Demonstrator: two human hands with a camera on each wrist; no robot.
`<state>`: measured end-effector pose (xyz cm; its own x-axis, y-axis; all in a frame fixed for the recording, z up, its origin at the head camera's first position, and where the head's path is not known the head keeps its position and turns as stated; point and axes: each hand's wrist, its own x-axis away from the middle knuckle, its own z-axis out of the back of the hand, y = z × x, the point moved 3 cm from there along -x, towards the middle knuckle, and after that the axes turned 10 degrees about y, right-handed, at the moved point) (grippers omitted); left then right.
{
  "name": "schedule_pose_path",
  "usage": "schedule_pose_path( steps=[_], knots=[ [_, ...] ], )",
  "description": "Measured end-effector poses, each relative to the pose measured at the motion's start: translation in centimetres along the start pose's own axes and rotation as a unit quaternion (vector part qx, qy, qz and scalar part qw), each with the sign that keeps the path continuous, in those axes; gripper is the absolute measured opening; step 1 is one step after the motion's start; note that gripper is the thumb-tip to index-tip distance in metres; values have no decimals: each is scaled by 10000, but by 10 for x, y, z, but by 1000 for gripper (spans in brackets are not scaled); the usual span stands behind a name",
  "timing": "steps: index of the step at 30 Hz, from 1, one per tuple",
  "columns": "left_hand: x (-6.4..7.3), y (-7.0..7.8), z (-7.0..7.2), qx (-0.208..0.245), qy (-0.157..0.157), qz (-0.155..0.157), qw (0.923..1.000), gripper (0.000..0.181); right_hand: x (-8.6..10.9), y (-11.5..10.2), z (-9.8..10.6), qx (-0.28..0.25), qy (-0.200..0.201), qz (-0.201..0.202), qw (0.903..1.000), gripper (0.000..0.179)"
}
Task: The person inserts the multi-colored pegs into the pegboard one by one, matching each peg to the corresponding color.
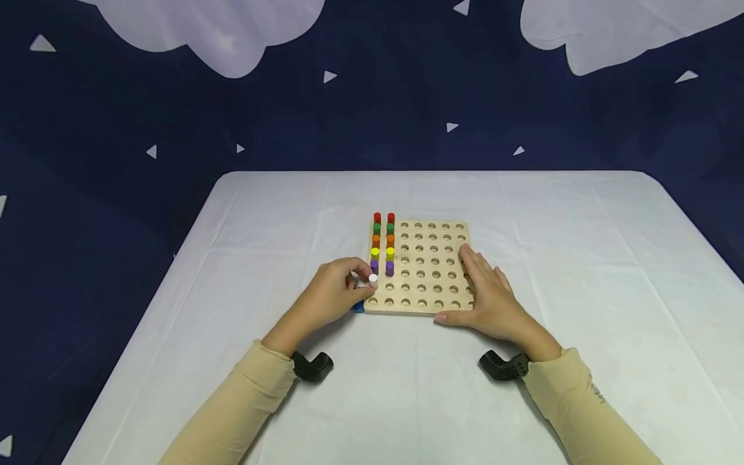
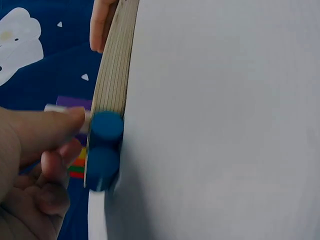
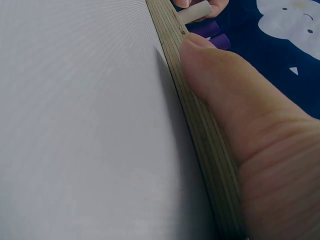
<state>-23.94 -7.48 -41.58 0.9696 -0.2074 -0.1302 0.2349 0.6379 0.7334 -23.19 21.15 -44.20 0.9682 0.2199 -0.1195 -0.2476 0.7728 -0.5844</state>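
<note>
A wooden pegboard (image 1: 427, 309) with rows of round holes lies on the white table. In its two left columns stand paired red, green, orange, yellow and purple pegs (image 1: 390, 268). My left hand (image 1: 334, 289) pinches an upright white peg (image 1: 373, 280) between thumb and fingers at the left column, just in front of the purple one. Whether its lower end sits in the hole is hidden. Another whitish bit shows behind those fingers, its kind unclear. My right hand (image 1: 494, 303) rests on the board's right side with fairly straight fingers, its thumb (image 3: 225, 75) against the front edge.
Two blue pegs (image 2: 107, 126) lie against the board's left side near the front corner, partly covered by the left hand in the head view. White table cloth (image 1: 610, 271) surrounds the board. A dark blue backdrop (image 1: 383, 103) with clouds and triangles hangs behind.
</note>
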Motion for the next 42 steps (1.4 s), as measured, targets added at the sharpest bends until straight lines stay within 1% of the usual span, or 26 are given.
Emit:
schedule_pose_path(
  steps=[2, 5, 7, 12, 14, 19, 23, 27, 35, 42],
  knots=[
    [0, -1, 5, -32, -36, 17, 10000, 19, -1, 0, 0, -3, -5, -9, 10000, 138],
    [-2, -3, 11, -80, 27, 70, 9999, 24, -1, 1, 0, 5, -17, -23, 10000, 139],
    [-4, -5, 13, -168, 55, 125, 9998, 26, -1, 1, 0, 2, -10, -19, 10000, 138],
    [-11, -8, 9, -602, 57, 237, 9979, 30, -1, 0, 1, -9, 32, 24, 10000, 138],
    [-14, -6, 7, -691, 63, 287, 9972, 30, -1, 0, 2, -9, 61, 34, 10000, 138],
    [-18, -4, 5, -671, 80, 518, 9964, 31, -2, 2, 2, -19, 101, -1, 9999, 139],
    [-16, -5, 3, -625, 106, 767, 9950, 32, -1, 4, -1, -57, 86, -38, 9999, 140],
    [-13, -7, 1, -607, 143, 897, 9940, 34, 1, 5, -3, -43, 94, -11, 9999, 140],
    [-11, -6, -1, -725, 219, 854, 9935, 35, 3, 2, -3, -43, 106, 22, 9999, 139],
    [-10, -4, -5, -795, 427, 603, 9941, 18, 5, 1, -3, -70, 190, 6, 9998, 139]
  ],
)
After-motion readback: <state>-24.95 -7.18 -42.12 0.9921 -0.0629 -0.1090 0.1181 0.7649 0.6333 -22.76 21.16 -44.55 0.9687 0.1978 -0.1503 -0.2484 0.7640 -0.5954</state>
